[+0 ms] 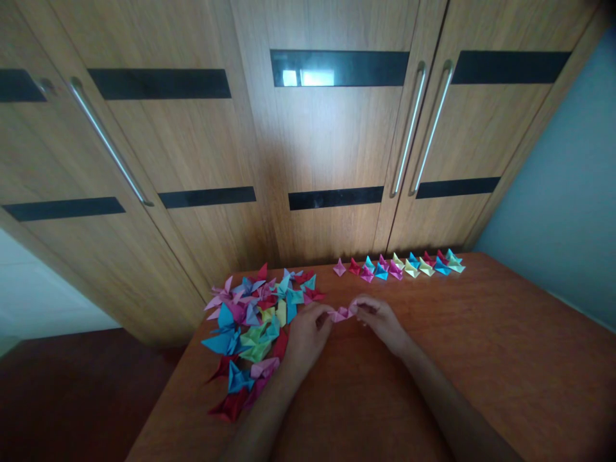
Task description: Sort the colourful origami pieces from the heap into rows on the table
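Wood-grained panels make up the wardrobe (332, 141) that fills the background. Its doors carry dark horizontal strips (340, 68), the upper middle one showing a bright reflection, and long metal handles (110, 144). A pale blue wall (563, 192) stands to the right of it.

In front of the wardrobe is my bench (500, 359), reddish-brown, with a rounded far right corner. On its left side I note a crowded group of folded paper shapes (257, 340) in pink, red, blue, green, yellow and lilac, many overlapping; my left hand (308, 333) is just beside this group's right edge. Along the far edge, beyond my right hand (381, 323), stands a band of smaller paper pieces (396, 269), pointed and multicoloured, set close together in a staggered arrangement.

Both my hands are over the middle of the bench, forearms reaching in from the near side. The pink folded paper (341, 314) lies between them, its left end pinched in the thumb and fingers of my left hand, its right end in those of my right. Its middle spans the gap between my fingertips. Whether its underside touches the bench I cannot tell.
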`<state>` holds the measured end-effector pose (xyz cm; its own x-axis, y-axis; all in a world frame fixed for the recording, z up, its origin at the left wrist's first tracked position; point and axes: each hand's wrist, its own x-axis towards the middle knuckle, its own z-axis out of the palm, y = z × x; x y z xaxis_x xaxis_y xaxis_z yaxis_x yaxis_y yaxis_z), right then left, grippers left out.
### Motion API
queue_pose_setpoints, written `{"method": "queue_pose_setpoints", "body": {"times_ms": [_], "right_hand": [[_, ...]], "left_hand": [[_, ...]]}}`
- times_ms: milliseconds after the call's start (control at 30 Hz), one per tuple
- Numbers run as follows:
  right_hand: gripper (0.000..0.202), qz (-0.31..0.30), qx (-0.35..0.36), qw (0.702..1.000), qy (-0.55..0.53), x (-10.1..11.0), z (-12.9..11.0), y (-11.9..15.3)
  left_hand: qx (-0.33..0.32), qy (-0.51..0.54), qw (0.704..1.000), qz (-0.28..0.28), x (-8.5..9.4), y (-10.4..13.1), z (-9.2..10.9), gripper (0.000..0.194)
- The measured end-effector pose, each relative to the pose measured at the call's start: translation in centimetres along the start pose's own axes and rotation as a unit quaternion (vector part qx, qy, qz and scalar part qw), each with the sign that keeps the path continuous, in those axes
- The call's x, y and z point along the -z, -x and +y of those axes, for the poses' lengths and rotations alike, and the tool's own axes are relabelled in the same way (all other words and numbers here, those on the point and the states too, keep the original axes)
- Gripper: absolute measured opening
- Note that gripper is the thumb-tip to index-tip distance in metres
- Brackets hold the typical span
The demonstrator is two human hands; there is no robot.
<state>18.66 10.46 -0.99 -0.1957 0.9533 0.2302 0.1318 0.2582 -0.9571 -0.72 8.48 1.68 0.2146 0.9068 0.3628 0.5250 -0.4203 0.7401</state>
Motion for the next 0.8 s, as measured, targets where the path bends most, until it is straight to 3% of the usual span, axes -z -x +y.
{"method": "queue_pose_setpoints", "body": {"times_ms": [200,300,467,600,800], "right_hand": [[0.032,0.007,-0.056,0.995,-0.080,-0.1,1.1,-0.2],[0.033,0.048,-0.074,0.993,-0.080,0.2,2.2,-0.6],[0.029,0.171,-0.041,0.978,0.115,1.7,3.9,-1.0],[0.026,0.138,-0.021,0.952,0.274,2.3,4.2,-0.9],[0.025,0.112,-0.029,0.940,0.322,2.2,4.1,-1.1]], "left_hand": [[0.031,0.066,0.997,-0.029,-0.5,-0.1,-0.2,0.019],[0.033,0.058,0.997,-0.040,-1.1,-0.6,-0.6,0.018],[0.008,-0.118,0.991,-0.063,-2.7,-3.5,-1.0,0.017],[0.015,-0.187,0.979,-0.084,-4.6,-6.6,-1.0,0.019],[0.042,-0.274,0.954,-0.118,-7.1,-9.3,-0.7,0.030]]}}
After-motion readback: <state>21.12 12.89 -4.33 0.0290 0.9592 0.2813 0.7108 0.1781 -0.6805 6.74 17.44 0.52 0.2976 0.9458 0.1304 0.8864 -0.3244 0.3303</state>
